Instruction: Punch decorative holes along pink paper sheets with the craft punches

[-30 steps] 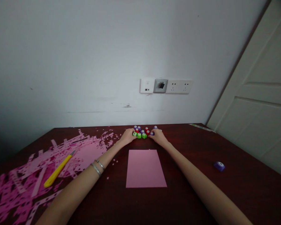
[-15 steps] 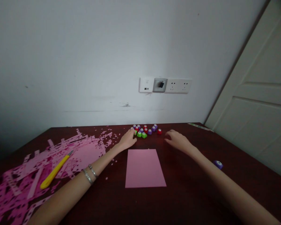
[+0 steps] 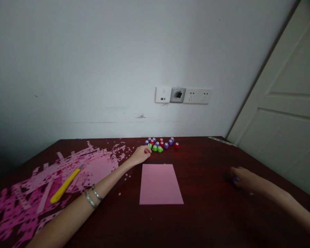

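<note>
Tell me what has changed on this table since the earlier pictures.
The right hand has left the cluster of punches and moved right and nearer, to the lone purple punch; blur hides whether its grip has closed. The left hand has drawn back slightly toward the person from the cluster. The pink sheet, yellow knife and paper scraps stayed put.

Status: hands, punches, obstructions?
Right hand blurred, at lone purple punch. Left hand beside clustered punches, grip unclear. Nothing visibly between hands and punches.
</note>
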### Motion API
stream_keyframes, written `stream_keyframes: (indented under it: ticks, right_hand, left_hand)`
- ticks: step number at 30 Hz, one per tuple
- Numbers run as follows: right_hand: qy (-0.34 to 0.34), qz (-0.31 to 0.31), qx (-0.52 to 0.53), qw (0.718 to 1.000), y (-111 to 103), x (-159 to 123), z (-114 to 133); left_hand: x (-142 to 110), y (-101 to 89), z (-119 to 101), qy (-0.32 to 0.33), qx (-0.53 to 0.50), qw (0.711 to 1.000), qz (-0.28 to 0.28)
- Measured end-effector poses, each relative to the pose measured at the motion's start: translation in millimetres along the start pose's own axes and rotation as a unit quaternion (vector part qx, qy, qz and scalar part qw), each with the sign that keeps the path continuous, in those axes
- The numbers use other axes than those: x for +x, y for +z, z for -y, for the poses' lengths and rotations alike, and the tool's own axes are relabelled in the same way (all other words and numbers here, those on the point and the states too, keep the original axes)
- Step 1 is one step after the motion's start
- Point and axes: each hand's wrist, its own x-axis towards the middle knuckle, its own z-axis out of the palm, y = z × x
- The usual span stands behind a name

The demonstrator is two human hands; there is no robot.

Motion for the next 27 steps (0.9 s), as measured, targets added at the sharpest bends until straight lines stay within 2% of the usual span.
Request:
stream_keyframes:
  ticks: [3,5,6,9,12,14,16,19,21,22,23,25,27]
  right_hand:
    - [-0.04,0.033,0.044,0.998,-10,10,19]
    - [-0.053,0.077,0.138,0.986,-20,14,47]
    - [-0.085,0.108,0.207,0.969,-25,16,64]
    - [-0.175,0.177,0.403,0.881,-38,17,120]
    - [-0.226,0.189,0.55,0.781,-42,16,165]
    - [-0.248,0.202,0.605,0.729,-42,14,185]
    - [-0.259,0.215,0.636,0.694,-41,12,200]
    - [-0.274,0.229,0.652,0.669,-42,11,213]
    - [-0.284,0.225,0.638,0.679,-41,15,217]
    - [-0.287,0.219,0.62,0.697,-38,19,217]
    - [-0.283,0.205,0.593,0.726,-34,25,216]
    - [-0.263,0.156,0.508,0.805,-22,42,210]
    - [-0.236,0.037,0.389,0.89,-4,62,201]
  left_hand:
    - [-1,-1.0,0,-0.001,-0.032,0.999,0.002]
    - [-2,-2.0,-4,-0.006,-0.068,0.998,0.011]
    - [-3,-2.6,-6,-0.009,-0.088,0.996,0.018]
    - [-8,-4.1,-13,-0.009,-0.14,0.989,0.04]
    - [-13,-5.3,-18,0.002,-0.169,0.984,0.063]
    - [-16,-6.3,-21,0.008,-0.177,0.981,0.073]
    - [-17,-7.3,-23,0.011,-0.18,0.981,0.078]
    - [-17,-7.9,-23,0.005,-0.182,0.98,0.083]
    - [-15,-7.9,-22,-0.002,-0.179,0.98,0.085]
    - [-14,-7.9,-21,-0.005,-0.176,0.981,0.084]
    - [-13,-8.1,-20,-0.007,-0.17,0.982,0.081]
    - [-11,-8.7,-17,-0.007,-0.155,0.985,0.074]
    - [-10,-8.7,-13,-0.008,-0.132,0.989,0.068]
